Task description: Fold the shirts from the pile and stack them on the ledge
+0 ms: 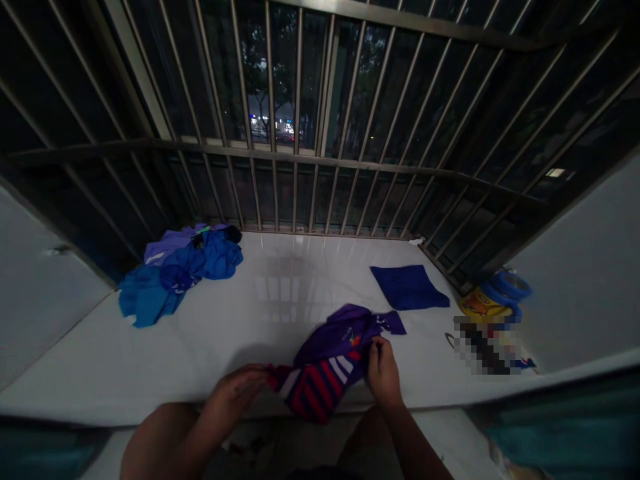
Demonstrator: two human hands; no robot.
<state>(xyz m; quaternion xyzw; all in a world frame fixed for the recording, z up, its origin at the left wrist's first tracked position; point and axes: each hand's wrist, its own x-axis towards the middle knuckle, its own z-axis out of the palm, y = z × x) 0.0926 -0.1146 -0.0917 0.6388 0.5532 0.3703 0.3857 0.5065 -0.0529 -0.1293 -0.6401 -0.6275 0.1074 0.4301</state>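
Observation:
A purple shirt (330,338) with red and navy stripes, white patches and a small bright logo lies bunched over the front edge of the white ledge (280,313). My left hand (240,390) is at its left end, the fingers closed on a red part of the cloth. At the opposite side, my right hand (384,373) pinches the purple fabric between thumb and fingers. The striped part hangs down between my hands. Beyond my right hand, a dark blue cloth (411,288) lies flat on the ledge.
A heap of blue and lilac clothes (200,257) sits at the back left. Metal window bars (300,160) rise behind the ledge. Against the right wall stands a yellow and blue container (493,300), beside a blurred-out patch. My knees are below the front edge.

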